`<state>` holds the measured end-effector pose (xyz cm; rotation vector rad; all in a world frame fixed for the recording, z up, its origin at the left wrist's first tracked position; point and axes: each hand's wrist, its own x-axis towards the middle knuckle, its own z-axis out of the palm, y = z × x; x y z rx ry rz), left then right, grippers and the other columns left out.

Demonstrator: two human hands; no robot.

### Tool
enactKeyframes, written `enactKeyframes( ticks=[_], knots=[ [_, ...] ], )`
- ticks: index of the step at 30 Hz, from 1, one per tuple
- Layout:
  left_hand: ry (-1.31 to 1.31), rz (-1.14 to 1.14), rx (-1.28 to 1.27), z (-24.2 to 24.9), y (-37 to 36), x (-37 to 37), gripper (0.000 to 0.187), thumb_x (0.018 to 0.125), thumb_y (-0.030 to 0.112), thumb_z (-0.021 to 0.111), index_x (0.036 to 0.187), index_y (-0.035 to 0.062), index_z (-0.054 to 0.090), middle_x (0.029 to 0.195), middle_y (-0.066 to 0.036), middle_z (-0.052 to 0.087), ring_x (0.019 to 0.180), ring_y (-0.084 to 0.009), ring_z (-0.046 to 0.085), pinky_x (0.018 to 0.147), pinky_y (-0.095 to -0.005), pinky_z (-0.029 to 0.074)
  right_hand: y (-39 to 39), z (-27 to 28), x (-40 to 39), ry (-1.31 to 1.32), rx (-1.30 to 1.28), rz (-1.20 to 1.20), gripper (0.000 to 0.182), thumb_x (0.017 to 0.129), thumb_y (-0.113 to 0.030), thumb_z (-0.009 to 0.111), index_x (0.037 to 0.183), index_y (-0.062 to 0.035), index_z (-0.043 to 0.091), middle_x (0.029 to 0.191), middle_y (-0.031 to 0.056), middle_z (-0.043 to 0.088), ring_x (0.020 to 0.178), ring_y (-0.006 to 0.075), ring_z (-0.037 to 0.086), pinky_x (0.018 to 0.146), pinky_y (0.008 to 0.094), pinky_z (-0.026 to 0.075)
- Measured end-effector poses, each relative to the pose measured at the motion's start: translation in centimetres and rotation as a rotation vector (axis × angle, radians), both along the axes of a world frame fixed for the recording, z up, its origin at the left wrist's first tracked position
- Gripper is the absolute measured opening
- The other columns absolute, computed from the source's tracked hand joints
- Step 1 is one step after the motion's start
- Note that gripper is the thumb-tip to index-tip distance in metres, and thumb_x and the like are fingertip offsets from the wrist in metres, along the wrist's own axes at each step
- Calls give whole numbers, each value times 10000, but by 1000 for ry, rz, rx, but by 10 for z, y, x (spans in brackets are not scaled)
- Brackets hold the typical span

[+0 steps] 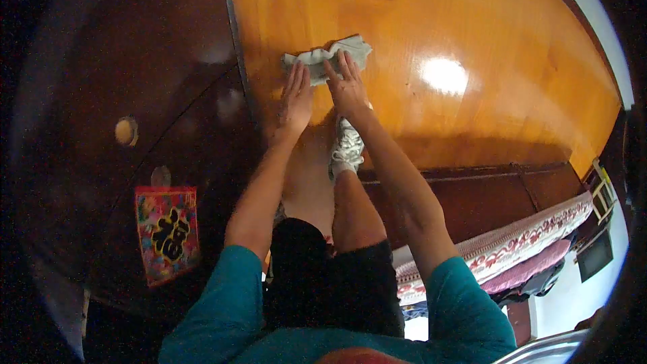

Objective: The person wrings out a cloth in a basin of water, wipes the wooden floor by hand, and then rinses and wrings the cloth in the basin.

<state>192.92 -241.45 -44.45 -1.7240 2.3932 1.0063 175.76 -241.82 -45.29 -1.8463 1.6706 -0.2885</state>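
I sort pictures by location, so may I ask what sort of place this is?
Probably a home: there are a red-patterned cover, a pink cloth beside it and a colourful poster.

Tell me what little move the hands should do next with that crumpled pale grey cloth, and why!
Perhaps slide the crumpled pale grey cloth a little to the right across the glossy orange-brown wooden surface. The left hand and right hand have fingers on the cloth, and the wood stretches much farther that way than toward the thin dark edge strip at left.
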Motion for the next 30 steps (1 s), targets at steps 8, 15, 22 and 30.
enactKeyframes(
  ticks=[8, 15, 22, 30],
  knots=[
    [-110, 2, -343, -56, -70, 12, 578, 959, 160, 550, 1479, -20, 371, 1592, -200, 298, 1490, -376, 249, 1207, -552, 204, -59, -28, 21, 45, -123, 38, 577, 904, -154, 582, 1465, -203, 457, 1617, 250, 193, 1501, 451, 171, 1193, 574, 215],
    [-59, 98, -615, -80, -178, 15, 610, 969, 153, 542, 1508, -15, 310, 1592, -252, 244, 1482, -445, 214, 1203, -573, 192, -177, -43, 31, 49, -261, 81, 575, 922, -219, 633, 1473, -259, 471, 1621, 255, 157, 1495, 453, 173, 1172, 576, 253],
    [-88, 46, -403, -65, -110, -13, 576, 966, 155, 501, 1498, 3, 341, 1591, -238, 267, 1479, -441, 229, 1205, -567, 199, -92, -35, 4, -63, -177, -82, 565, 902, -234, 640, 1450, -286, 510, 1636, 210, 181, 1491, 452, 197, 1183, 571, 237],
    [24, -173, -295, -58, -61, -48, 516, 953, 122, 497, 1458, 45, 423, 1566, -177, 360, 1454, -395, 320, 1185, -544, 266, -23, -26, -41, 34, -39, -128, 571, 910, -152, 605, 1452, -308, 509, 1637, 221, 150, 1501, 449, 171, 1179, 585, 250]
  ],
)
